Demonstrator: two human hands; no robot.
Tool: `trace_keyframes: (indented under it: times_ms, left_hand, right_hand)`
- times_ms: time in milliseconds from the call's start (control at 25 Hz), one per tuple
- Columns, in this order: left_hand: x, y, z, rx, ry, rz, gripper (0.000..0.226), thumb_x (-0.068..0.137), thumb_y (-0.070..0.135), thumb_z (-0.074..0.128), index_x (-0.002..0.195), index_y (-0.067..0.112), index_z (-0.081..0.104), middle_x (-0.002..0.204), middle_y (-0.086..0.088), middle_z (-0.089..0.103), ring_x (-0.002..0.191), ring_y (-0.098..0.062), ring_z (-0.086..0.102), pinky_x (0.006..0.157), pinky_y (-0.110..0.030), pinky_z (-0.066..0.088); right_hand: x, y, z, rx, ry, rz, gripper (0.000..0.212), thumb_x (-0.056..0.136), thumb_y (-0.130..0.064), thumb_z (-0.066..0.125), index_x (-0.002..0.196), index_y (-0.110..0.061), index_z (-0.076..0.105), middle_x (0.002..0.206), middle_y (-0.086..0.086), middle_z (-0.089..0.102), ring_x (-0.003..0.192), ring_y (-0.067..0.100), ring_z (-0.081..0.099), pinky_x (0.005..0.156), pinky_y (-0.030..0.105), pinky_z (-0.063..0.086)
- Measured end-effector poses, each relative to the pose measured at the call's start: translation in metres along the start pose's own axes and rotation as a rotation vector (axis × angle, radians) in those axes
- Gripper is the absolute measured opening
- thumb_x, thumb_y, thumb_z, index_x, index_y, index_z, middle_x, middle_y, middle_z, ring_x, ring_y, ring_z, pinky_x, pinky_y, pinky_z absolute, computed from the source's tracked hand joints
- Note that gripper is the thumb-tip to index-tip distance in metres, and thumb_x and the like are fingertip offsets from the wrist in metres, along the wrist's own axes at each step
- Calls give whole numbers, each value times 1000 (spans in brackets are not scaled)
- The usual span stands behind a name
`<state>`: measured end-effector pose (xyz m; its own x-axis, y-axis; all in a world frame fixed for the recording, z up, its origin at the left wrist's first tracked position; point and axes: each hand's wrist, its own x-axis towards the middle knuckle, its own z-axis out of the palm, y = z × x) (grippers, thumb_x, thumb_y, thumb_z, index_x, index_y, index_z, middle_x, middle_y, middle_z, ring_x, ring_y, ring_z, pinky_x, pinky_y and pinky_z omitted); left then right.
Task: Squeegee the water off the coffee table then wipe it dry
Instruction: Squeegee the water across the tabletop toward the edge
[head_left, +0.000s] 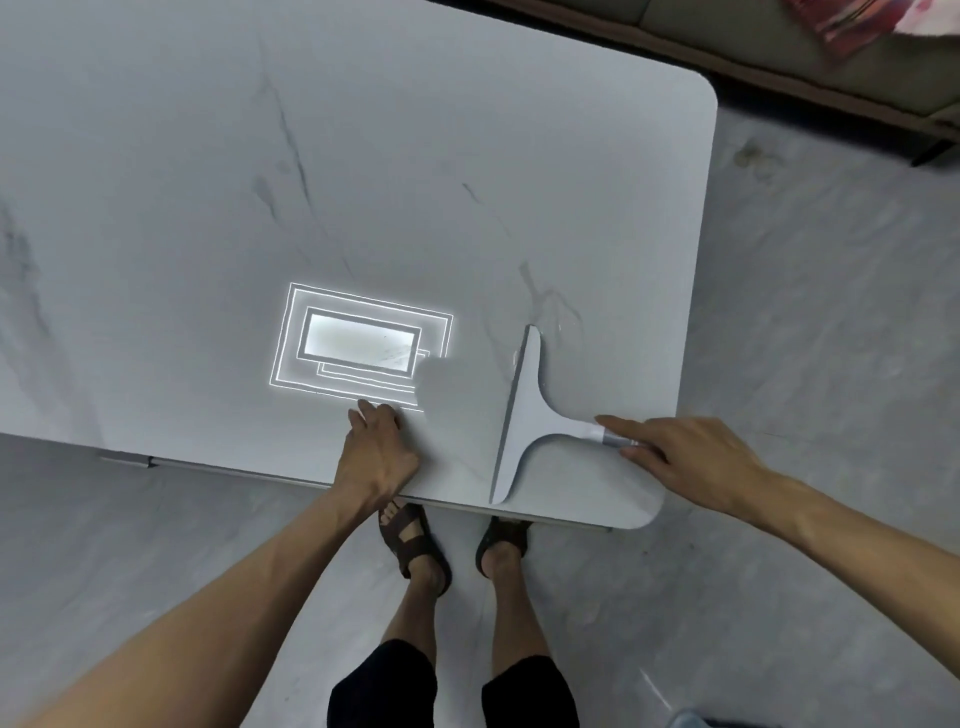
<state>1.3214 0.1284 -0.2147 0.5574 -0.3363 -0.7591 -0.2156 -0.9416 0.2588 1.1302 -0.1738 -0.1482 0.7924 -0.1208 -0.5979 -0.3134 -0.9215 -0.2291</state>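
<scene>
Right hand (685, 457): I pinch the squeegee (524, 415) handle.
Left hand (382, 447): bent fingers on coffee table (363, 156); hold unclear.
Risk: my light pinch may let blade tilt, leaving streaks.

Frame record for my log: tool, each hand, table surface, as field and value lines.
tool: white squeegee lying flat on the coffee table, blade toward the person's left
right hand: pinches the squeegee's grip
left hand: fingertips rest on the tabletop near its front edge, holding nothing
surface: light reflection shows; water too faint to judge
</scene>
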Motion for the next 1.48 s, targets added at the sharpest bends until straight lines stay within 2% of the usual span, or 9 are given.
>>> trace_keyframes:
  times_ms: [120, 280, 400, 560, 720, 1000, 1160, 1360, 1480]
  left_hand:
    - [4, 2, -1, -24, 33, -10, 50, 85, 9, 53, 132, -3, 40, 147, -31, 29, 133, -48, 34, 105, -50, 40]
    - [6, -1, 0, -118, 112, -38, 43, 85, 14, 60, 123, 1, 45, 127, -24, 49, 111, -42, 53, 89, -45, 46]
    - [-5, -2, 4, -175, 178, -33, 38, 88, 14, 58, 121, 2, 44, 119, -21, 53, 107, -40, 55, 85, -43, 46]
    - [-31, 19, 26, -195, 301, 32, 10, 87, 3, 47, 97, 5, 46, 97, -13, 52, 90, -34, 52, 72, -37, 39]
    - [-50, 61, 65, -128, 315, 74, 22, 77, -8, 48, 96, 3, 50, 99, -16, 51, 89, -33, 50, 75, -37, 39]
    - [-46, 118, 110, -58, 230, -22, 26, 79, 1, 49, 105, -1, 48, 117, -25, 49, 109, -42, 49, 92, -45, 42]
    - [-48, 145, 122, -120, 192, -69, 23, 78, 1, 47, 101, 2, 46, 110, -20, 50, 95, -39, 53, 78, -40, 41]
    - [-42, 164, 130, -4, 54, -144, 39, 80, 1, 47, 118, -6, 41, 135, -40, 33, 124, -53, 37, 102, -52, 40]
    - [-40, 166, 129, 5, 61, -161, 45, 82, 3, 49, 125, -7, 39, 137, -39, 32, 127, -53, 36, 104, -52, 39]
  right_hand:
    - [1, -32, 11, 83, 8, -78, 47, 95, -59, 33, 142, -55, 29, 93, -15, 65, 85, 9, 63, 65, 21, 37]
    - [23, -78, 38, 21, -12, -287, 43, 98, -55, 32, 141, -51, 36, 90, -8, 65, 78, 14, 61, 61, 26, 33]
    - [33, -85, 47, -47, -1, -365, 42, 100, -51, 30, 141, -49, 37, 89, -5, 65, 70, 12, 55, 59, 25, 28]
    - [30, -57, 50, -34, 81, -361, 39, 99, -52, 31, 136, -51, 44, 83, -7, 68, 66, 14, 57, 55, 25, 24]
    - [19, -4, 53, -53, 78, -345, 40, 98, -55, 28, 136, -54, 41, 79, -7, 67, 70, 16, 62, 50, 24, 20]
    - [-23, 93, 48, -114, 91, -335, 39, 95, -55, 29, 132, -52, 42, 74, -7, 67, 64, 15, 62, 49, 28, 39]
    - [-37, 132, 42, -162, 106, -343, 34, 95, -53, 32, 128, -52, 42, 67, -9, 63, 55, 12, 56, 46, 28, 43]
    - [-54, 169, 35, -180, 135, -306, 31, 92, -52, 33, 121, -56, 44, 60, -10, 58, 50, 12, 53, 45, 28, 47]
    - [-61, 175, 35, -166, 123, -287, 34, 93, -52, 35, 127, -56, 38, 67, -8, 64, 57, 14, 59, 48, 27, 44]
